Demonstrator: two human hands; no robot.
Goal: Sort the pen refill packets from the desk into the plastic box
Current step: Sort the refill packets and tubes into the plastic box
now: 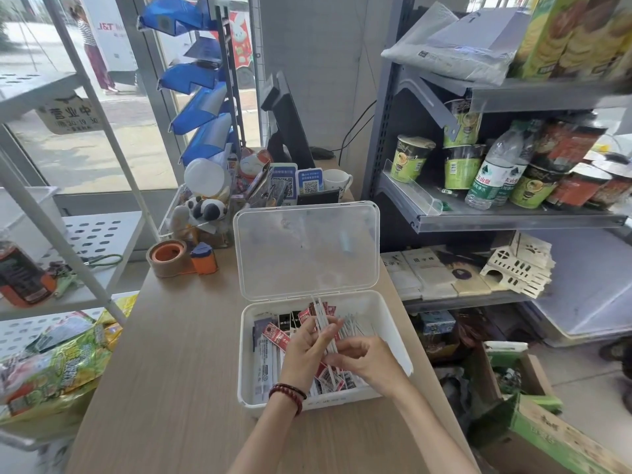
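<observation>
Two hands, yours, met over the open plastic box (243, 378), which sat on the wooden desk (171, 354) with its clear lid (306, 251) propped upright behind it. Your left hand (307, 347), a beaded bracelet (287, 393) at its wrist, gripped a slim bundle of white pen refill packets (323, 323), fingers curled round it, the bundle tilted up and away from you above the middle of the box. Your right hand (367, 359) sat just beside the left, fingers curled, and appeared to pinch the lower end of the same bundle. More packets (270, 357), many with red labels, lay inside the box, longer white ones along its left wall. No loose packets showed on the wood in view, so the sorting seemed well along; the step in hand looked like squaring up this bundle before laying it in. The next move likely called for lowering it flat towards the barer right side of the box, lined up with the others, without disturbing them. A tape dispenser (171, 256) stood well apart at the desk's far left
</observation>
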